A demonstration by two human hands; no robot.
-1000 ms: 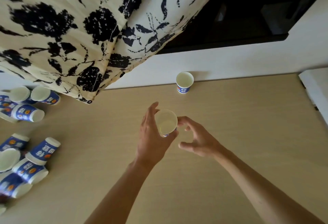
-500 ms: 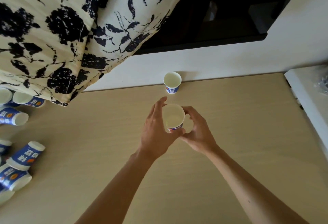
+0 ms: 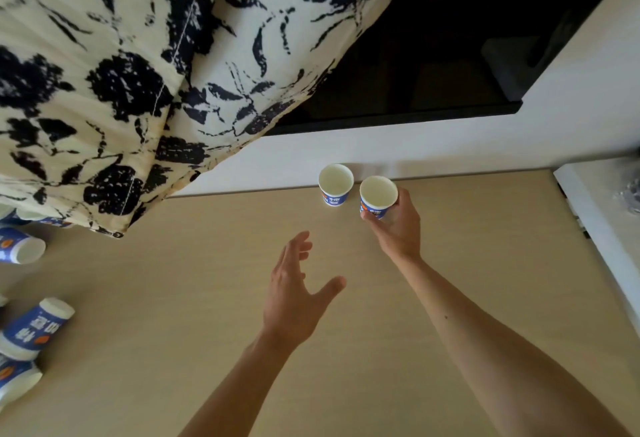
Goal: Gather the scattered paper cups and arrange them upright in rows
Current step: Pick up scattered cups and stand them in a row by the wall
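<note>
My right hand (image 3: 398,225) has its grip clamped round a blue-and-white paper cup with an orange logo (image 3: 377,198), upright, mouth up, fingers wrapped on its lower wall. It sits just beside, right of, the standing blue-and-white paper cup (image 3: 335,184) at the far edge of the pale wood-grain tabletop (image 3: 207,298); I cannot tell if the two rims touch, or if the held cup's base is down on the tabletop. The standing cup is against the white wall strip (image 3: 415,149). My left hand (image 3: 294,298) hovers nearer me than the standing cup, grip apart, fingers spread, holding nothing. Well left of the standing cup, at the tabletop's left edge, several more blue-and-white cups lie on their sides (image 3: 33,327), one with its open mouth facing right (image 3: 20,245). A cream fabric with black floral print (image 3: 138,73) hangs left of and above the standing cup, covering some of those tipped cups. A white ledge (image 3: 595,201) is well right of it.
</note>
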